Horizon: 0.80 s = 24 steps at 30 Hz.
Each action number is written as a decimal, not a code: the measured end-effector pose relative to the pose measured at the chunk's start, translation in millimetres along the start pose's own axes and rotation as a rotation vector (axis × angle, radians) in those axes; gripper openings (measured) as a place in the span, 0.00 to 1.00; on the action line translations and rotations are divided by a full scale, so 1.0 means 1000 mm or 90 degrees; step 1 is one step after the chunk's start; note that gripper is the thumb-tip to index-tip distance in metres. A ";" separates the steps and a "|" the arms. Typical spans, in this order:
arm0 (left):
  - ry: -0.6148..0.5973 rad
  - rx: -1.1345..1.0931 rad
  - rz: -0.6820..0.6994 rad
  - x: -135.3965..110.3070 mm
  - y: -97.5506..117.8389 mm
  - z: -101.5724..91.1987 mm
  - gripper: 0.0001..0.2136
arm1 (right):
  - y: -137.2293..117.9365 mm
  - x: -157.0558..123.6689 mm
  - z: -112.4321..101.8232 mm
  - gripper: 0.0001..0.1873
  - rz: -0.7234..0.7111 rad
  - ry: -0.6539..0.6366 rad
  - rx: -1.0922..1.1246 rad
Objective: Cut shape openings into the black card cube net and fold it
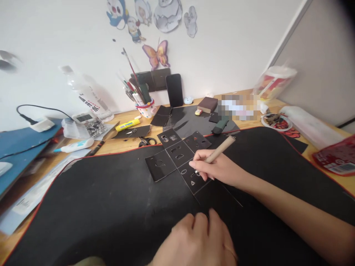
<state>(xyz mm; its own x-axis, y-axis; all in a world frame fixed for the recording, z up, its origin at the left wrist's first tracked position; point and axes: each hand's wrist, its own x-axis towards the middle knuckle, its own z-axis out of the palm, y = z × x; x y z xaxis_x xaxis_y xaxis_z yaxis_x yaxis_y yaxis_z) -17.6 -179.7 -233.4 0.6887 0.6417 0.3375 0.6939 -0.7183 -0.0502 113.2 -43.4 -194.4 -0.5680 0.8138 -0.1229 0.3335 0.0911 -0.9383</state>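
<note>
"Head view, then: where's the cross-shaped black card (pixel 186 152)?"

"Lying on the red-edged black mat (pixel 111 195), with the right hand (pixel 210 166) at its four o'clock. That grip has what looks like a beige-handled craft knife (pixel 221 149) pinched like a pen, working end down, near the oval (pixel 183 171) and the triangle (pixel 193 183)."

"And the left hand (pixel 194 240)?"

"Six o'clock, knuckles up, fingers tucked under. From where I stand, I can't tell whether its grip holds anything or presses the card."

"What worries you?"

"Swivel. If nothing pins the card, it could turn under the tip, and a stroke would run into the oval. The strips between shapes look narrow, so pushing too hard might tear one."

"Anything worse?"

"If the tip skidded towards six o'clock, those knuckles would be in its path."
</note>
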 end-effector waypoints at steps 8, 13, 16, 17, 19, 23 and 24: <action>-0.021 0.186 -0.001 0.025 -0.023 -0.023 0.12 | 0.004 0.001 0.002 0.11 0.012 0.007 0.003; -0.007 0.199 0.020 0.025 -0.022 -0.016 0.12 | 0.007 0.003 0.009 0.11 0.018 0.010 -0.037; -0.008 0.211 0.010 0.025 -0.022 -0.017 0.12 | 0.011 0.003 0.012 0.12 0.009 0.033 -0.054; -0.012 0.217 0.002 0.024 -0.022 -0.017 0.12 | 0.012 0.002 0.013 0.12 0.003 0.043 -0.063; -0.021 0.227 -0.010 0.024 -0.021 -0.016 0.12 | 0.013 0.002 0.016 0.13 -0.008 0.059 -0.081; -0.029 0.247 -0.009 0.022 -0.020 -0.012 0.10 | 0.015 0.000 0.018 0.13 -0.018 0.063 -0.117; -0.030 0.253 -0.008 0.022 -0.020 -0.012 0.10 | 0.016 0.000 0.018 0.13 -0.022 0.060 -0.125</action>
<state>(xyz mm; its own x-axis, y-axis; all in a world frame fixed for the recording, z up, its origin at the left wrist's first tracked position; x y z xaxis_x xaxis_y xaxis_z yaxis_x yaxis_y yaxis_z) -18.6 -154.6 -213.6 0.6825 0.6675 0.2978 0.7230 -0.5569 -0.4088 104.9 -52.1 -214.7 -0.5116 0.8577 -0.0519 0.4601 0.2224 -0.8595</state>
